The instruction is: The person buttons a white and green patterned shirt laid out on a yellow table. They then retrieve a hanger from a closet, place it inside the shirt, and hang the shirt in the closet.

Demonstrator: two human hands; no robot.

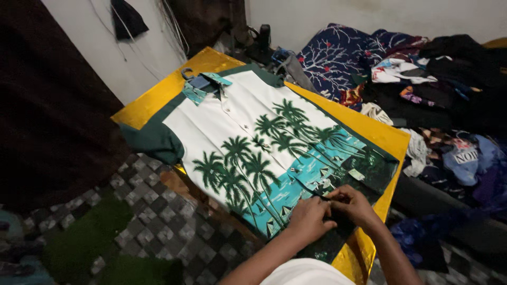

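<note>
Shirt (253, 142) — short-sleeved, white upper body, green palm trees and a turquoise sea band toward the hem — lies face up and spread flat on a yellow board (158, 92), collar (203, 84) at the far end, hem at the near end by the person. The board serves as a firm flat base; the shirt's body fits on it, while the dark green sleeve (153, 140) on the left hangs past its edge. Placket runs straight down the middle and reads as closed along the white part, so the fronts stay aligned. Left hand (309, 216) and right hand (354, 203) meet at the bottom of the placket, on the dark hem area; both have fingers curled in and pinching the cloth edge between fingertips, knuckles up, the two hands touching each other. Whether a button sits between the fingers — cannot tell, the spot is dark and covered. Holding both edges at one point keeps the two fronts overlapped there. Right of the board, a loose heap of mixed clothes (438, 79) on a dark blue patterned bedcover (338, 58). Left and near: a checked grey mat (158, 221). A dark garment (127, 18) hangs on the white wall (95, 47) beyond the board.
</note>
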